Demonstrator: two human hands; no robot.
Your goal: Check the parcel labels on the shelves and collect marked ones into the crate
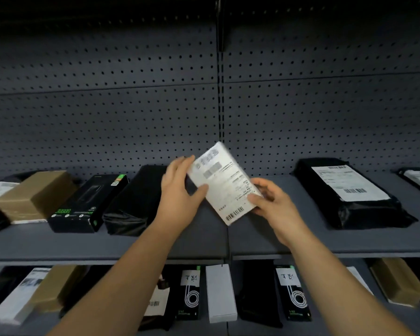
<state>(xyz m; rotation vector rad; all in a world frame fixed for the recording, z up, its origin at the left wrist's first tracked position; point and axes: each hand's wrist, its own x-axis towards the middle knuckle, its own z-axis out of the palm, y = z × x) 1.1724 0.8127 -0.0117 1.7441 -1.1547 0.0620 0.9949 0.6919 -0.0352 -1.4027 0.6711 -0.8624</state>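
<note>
The shelf [264,238] carried many unchecked parcels, so most of the job seemingly remained; no crate was visible. Above it, tilted, the white box [224,183] was held by left hand [180,187] and right hand [269,200], both gripping it, label blurred.

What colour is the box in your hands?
White, with grey print and a black barcode, on the box; the head view shows it.
</note>
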